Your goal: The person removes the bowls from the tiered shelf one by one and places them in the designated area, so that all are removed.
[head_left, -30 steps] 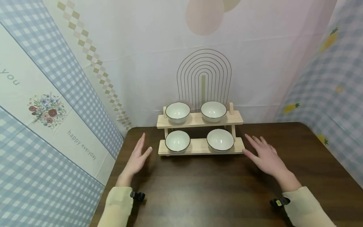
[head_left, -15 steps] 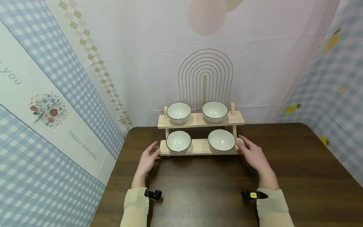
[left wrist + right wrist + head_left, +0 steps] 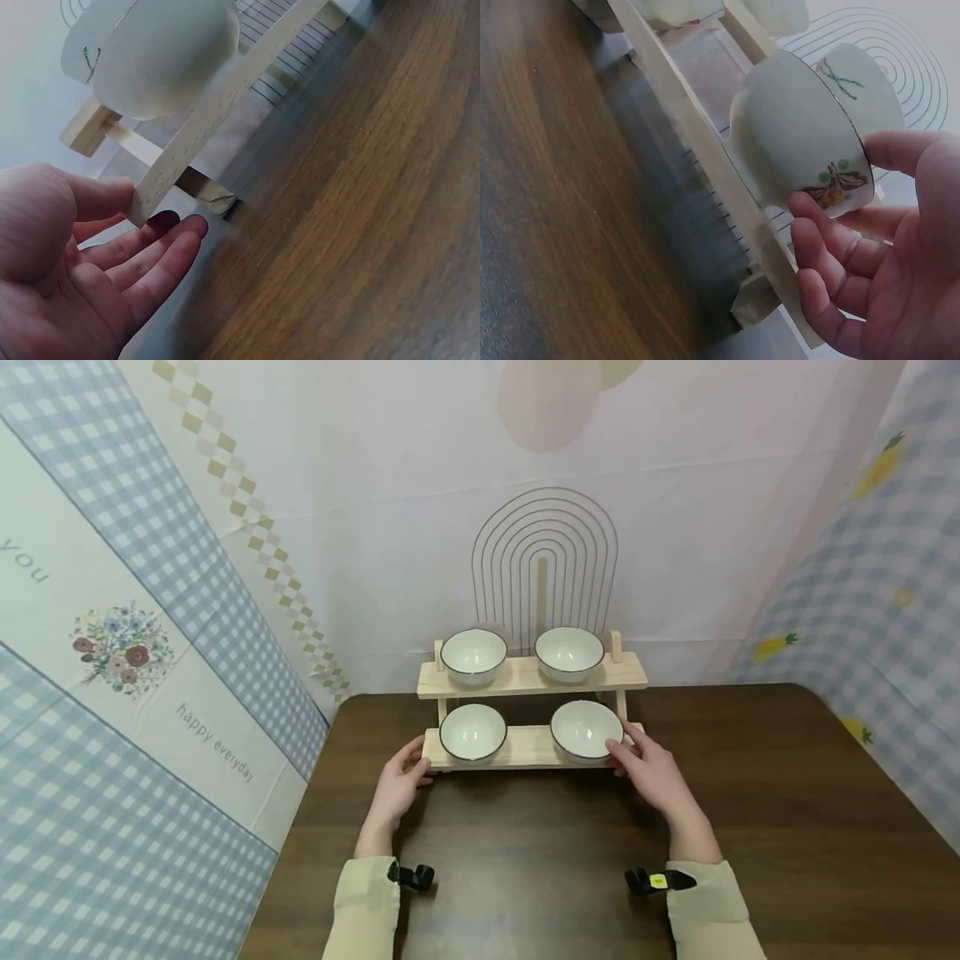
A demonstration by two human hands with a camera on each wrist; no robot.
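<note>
A two-tier wooden rack bears white dark-rimmed bowls, two on each tier. The left hand pinches the left end of the lower board, its thumb on the board and its other fingers below in the left wrist view. The right hand is at the lower right bowl; in the right wrist view its thumb touches the rim of that bowl and its curled fingers lie against the side and the board. The lower left bowl and the upper bowls are untouched.
The rack stands near the back of a dark wooden table, before a pale cloth backdrop. Checked cloth hangs at the right, and a printed cloth at the left. Each wrist wears a small black camera.
Both hands have moved inward to the rack. The left hand has taken hold of the lower board's left end; the right hand has passed from the board's right end to the lower right bowl.
</note>
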